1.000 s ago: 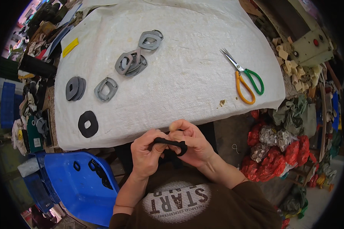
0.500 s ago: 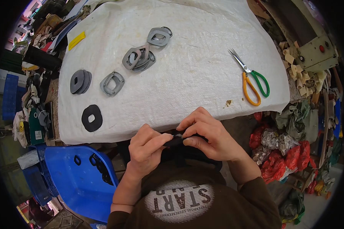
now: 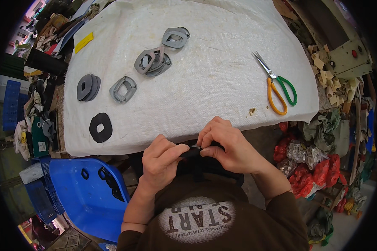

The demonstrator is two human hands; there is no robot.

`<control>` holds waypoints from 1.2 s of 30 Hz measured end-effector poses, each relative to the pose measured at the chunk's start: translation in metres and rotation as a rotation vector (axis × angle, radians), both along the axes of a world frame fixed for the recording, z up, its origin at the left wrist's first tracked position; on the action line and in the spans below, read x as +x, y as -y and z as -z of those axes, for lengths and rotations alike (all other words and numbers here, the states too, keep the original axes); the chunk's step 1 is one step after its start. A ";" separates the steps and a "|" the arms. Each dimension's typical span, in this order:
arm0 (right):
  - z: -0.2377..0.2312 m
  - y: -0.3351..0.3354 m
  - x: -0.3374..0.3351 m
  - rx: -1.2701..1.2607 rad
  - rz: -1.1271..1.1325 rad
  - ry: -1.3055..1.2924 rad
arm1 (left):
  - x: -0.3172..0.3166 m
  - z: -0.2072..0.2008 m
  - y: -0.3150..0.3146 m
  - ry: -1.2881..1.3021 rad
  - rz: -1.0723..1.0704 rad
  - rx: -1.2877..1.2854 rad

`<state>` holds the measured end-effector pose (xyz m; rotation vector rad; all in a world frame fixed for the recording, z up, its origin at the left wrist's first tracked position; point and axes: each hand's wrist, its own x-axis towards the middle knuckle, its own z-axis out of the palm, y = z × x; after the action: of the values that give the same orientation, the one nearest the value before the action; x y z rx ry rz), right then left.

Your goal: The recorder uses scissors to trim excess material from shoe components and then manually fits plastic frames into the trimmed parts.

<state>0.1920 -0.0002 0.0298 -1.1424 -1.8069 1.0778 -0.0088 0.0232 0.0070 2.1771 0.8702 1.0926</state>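
Pinching a small black piece (image 3: pixel 192 151) between them, the left hand (image 3: pixel 163 161) and the right hand (image 3: pixel 228 146) meet just below the near edge of the white cloth-covered table (image 3: pixel 205 79), close to the person's chest; both sets of fingers are pressed together on the piece, which is mostly hidden by them. On the cloth, well apart from the hands, lie a flat black ring (image 3: pixel 100 127), a grey frame-shaped ring (image 3: pixel 123 89), a dark grey stacked pair (image 3: pixel 88 87), a grey cluster of rings (image 3: pixel 152 62) and a further grey ring (image 3: pixel 175 37). Scissors with one orange and one green handle (image 3: pixel 277 85) lie to the right. A blue plastic bin (image 3: pixel 81 190) stands at lower left, holding black pieces.
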 end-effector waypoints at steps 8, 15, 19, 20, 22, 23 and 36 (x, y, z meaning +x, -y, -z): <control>0.003 -0.003 0.007 -0.083 -0.140 0.011 | -0.001 0.000 0.000 -0.022 0.068 0.012; 0.023 0.009 -0.003 -0.527 -0.128 -0.716 | 0.001 0.002 -0.002 0.062 0.089 -0.036; 0.022 0.008 0.002 -0.535 -0.037 -0.746 | -0.004 0.006 -0.001 0.055 0.091 -0.065; 0.021 0.006 0.003 -0.536 -0.034 -0.746 | -0.004 0.006 0.000 0.076 0.063 -0.120; 0.020 0.001 0.007 -0.261 -0.084 -0.421 | -0.003 0.005 0.002 0.098 0.030 -0.172; 0.020 0.001 0.006 -0.261 -0.086 -0.420 | -0.003 0.006 0.002 0.110 0.036 -0.216; 0.035 0.012 -0.012 -0.383 -0.069 -0.828 | -0.003 0.009 0.006 0.276 0.089 -0.609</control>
<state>0.1799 -0.0126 -0.0053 -0.6615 -1.0142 1.6734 -0.0114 0.0169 -0.0024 1.5100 0.8344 0.9044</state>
